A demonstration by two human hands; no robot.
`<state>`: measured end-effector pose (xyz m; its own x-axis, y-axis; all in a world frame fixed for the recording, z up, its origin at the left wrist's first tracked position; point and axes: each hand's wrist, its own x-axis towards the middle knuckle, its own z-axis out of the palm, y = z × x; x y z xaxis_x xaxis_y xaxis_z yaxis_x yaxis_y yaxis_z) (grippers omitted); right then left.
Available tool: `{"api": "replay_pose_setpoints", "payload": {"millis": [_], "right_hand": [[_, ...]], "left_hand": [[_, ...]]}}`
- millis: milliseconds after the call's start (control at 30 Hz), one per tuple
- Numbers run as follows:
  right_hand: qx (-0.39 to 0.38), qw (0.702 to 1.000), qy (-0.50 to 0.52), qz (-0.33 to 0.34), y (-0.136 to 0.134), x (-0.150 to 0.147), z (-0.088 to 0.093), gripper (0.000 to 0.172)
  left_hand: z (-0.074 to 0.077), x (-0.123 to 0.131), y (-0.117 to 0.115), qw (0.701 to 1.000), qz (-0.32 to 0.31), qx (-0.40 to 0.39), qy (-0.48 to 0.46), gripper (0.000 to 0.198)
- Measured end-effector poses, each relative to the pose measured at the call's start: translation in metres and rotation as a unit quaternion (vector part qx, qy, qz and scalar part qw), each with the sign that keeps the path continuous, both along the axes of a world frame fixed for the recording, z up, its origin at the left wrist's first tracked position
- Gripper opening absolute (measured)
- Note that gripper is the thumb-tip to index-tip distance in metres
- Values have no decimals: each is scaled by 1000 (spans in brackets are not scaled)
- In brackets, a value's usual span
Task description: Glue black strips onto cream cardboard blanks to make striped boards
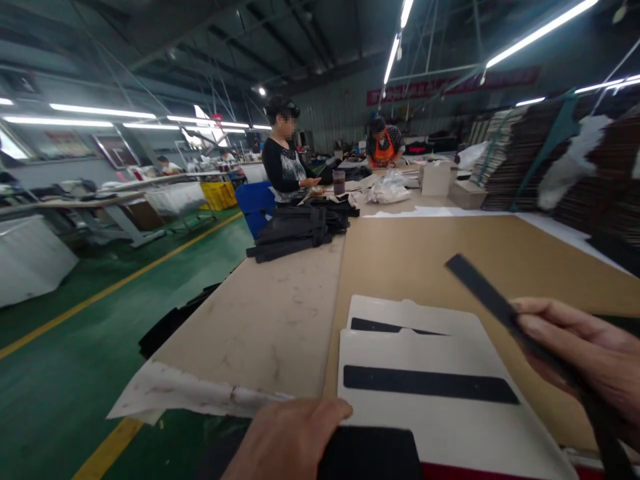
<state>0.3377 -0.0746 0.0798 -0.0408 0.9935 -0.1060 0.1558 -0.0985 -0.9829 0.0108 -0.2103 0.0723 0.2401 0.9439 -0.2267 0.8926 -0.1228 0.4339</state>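
I hold a black strip (483, 292) in my right hand (575, 343), pinched between thumb and fingers; its free end points forward and to the left above the table, and its other end trails below the hand. To the left of this strip, two white panels lie on the brown sheet (500, 250), the front panel (430, 423) overlapping the rear panel (420, 310). A flat black band (430, 385) runs across the front panel; a second dark band shows partly on the rear one. My left hand (290, 437) is at the near left corner of the front panel, beside a black piece (373, 453); I cannot tell whether it grips that piece. Farther forward, a pile of black strips (300, 230) rests on the pale tabletop (280, 307). Beyond the pile stand a cup (339, 181), a clear plastic bag (390, 188) and two co-workers, one wearing an orange apron (384, 153).
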Motion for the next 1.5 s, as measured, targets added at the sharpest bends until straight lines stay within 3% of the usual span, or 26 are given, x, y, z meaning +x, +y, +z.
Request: {"api": "replay_pose_setpoints", "payload": {"millis": [100, 200, 300, 433, 667, 967, 1500], "right_hand": [[-72, 987, -49, 132, 7, -30, 11, 42], [-97, 963, -74, 240, 20, -52, 5, 43], [-98, 947, -84, 295, 33, -68, -7, 39], [-53, 926, -135, 349, 46, -86, -23, 33], [-4, 895, -234, 380, 61, -105, -38, 32], [21, 873, -247, 421, 74, -115, -52, 33], [23, 868, -278, 411, 75, -119, -50, 31]], "left_hand": [[1, 1, 13, 995, 14, 55, 77, 42], [-16, 7, 28, 991, -13, 98, 92, 42], [-34, 13, 37, 989, -28, 121, 86, 45], [-44, 13, 40, 989, -16, 121, 86, 53], [-56, 9, 43, 987, -24, 132, 83, 56], [-64, 8, 42, 986, -21, 137, 91, 58], [-62, 8, 44, 989, -6, 120, 90, 51]]}}
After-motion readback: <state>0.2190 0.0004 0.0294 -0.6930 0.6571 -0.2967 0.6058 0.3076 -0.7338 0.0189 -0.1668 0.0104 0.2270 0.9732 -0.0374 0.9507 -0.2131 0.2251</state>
